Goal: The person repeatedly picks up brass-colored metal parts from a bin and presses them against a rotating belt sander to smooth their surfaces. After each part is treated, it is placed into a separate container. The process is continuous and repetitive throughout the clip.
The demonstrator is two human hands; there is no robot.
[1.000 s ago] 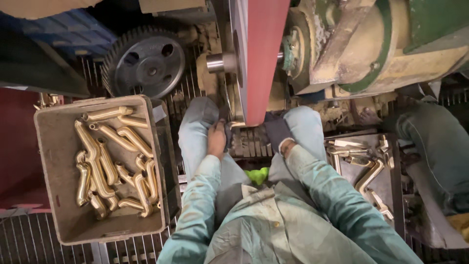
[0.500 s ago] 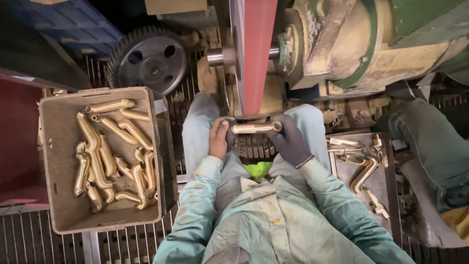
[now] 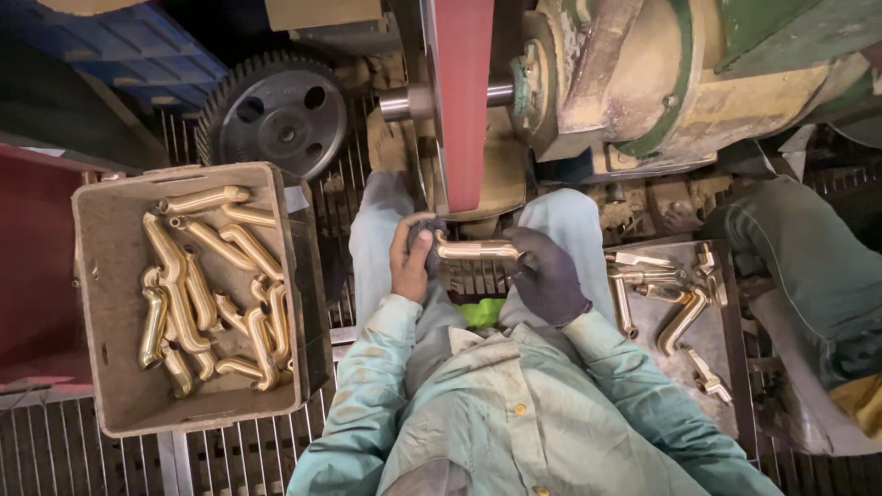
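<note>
Both hands grip one brass pipe (image 3: 476,249) crosswise over the lap: left hand (image 3: 411,262) closed on one end, gloved right hand (image 3: 544,274) on the other, just below the red belt (image 3: 461,101). Likely grinding; next needs steady pressure against the belt.

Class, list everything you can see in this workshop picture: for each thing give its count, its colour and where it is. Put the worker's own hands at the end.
Brass pipe piece: one, golden, held level between both hands below the belt.
Sanding belt: one, dark red, top centre, running vertically.
Toothed wheel: one, black, upper left.
Crate: one, grey-brown, at left.
Brass pieces in crate: many, golden, heaped.
Metal tray: one, grey, at right.
Brass pieces on tray: several, golden, loose.
Left hand: bare, gripping the piece's left end.
Right hand: dark glove, gripping its right end.
</note>
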